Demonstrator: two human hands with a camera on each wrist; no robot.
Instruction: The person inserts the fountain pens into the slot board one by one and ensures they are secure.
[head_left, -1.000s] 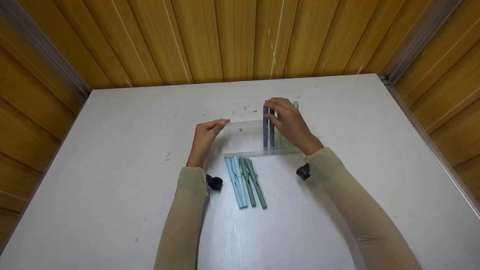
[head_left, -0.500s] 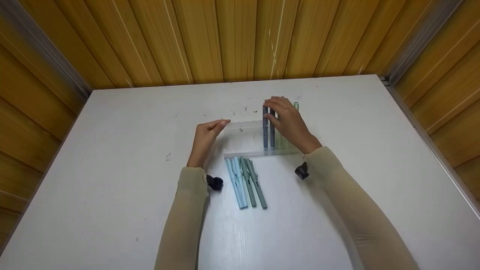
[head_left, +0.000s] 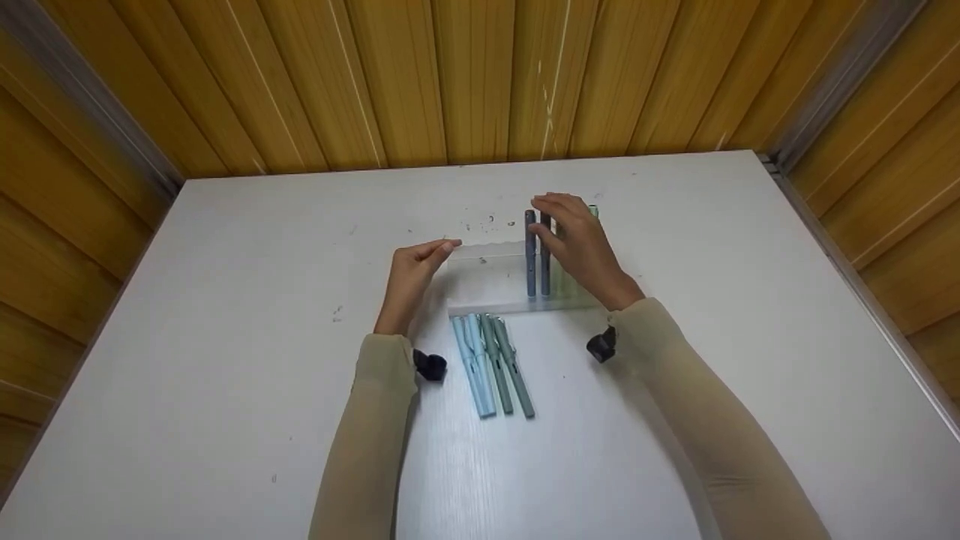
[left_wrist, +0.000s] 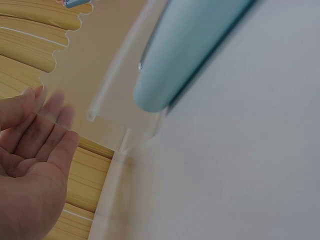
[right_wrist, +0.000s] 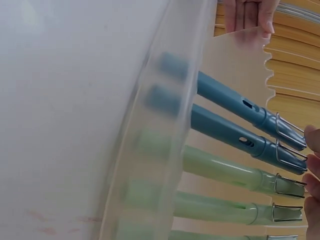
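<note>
A: Tabletop (head_left: pixel 225 300), white, wood-panelled walls on three sides. Next item?

B: Clear acrylic pen rack (head_left: pixel 495 281) at the centre, scalloped top edge, pens standing upright in its right half.

A: Hands?

B: Left hand (head_left: pixel 411 277) at the rack's left end, fingers straight and relaxed, tips touching the upper left corner; it holds nothing. Right hand (head_left: pixel 581 244) at the rack's right side, fingers (head_left: pixel 551 202) loosely curved above the pen caps. Whether they pinch a cap cannot be told: the wrist view shows only fingertips (right_wrist: pixel 312 165) just beside the clips.

A: Pens in the rack?

B: Two dark blue pens (head_left: pixel 537 255) leftmost, long axis vertical, directly below and left of the right hand's fingers; pale green pens (right_wrist: pixel 235 172) further right, largely hidden behind that hand in the head view.

A: Which hand is nearer the blue pair?

B: The right one, by a clear margin; the left hand is well apart from them.

A: Loose stock?

B: Four pens (head_left: pixel 491 364), light blue and grey-green, lying side by side on the tabletop just in front of the rack, long axes running towards the person.
</note>
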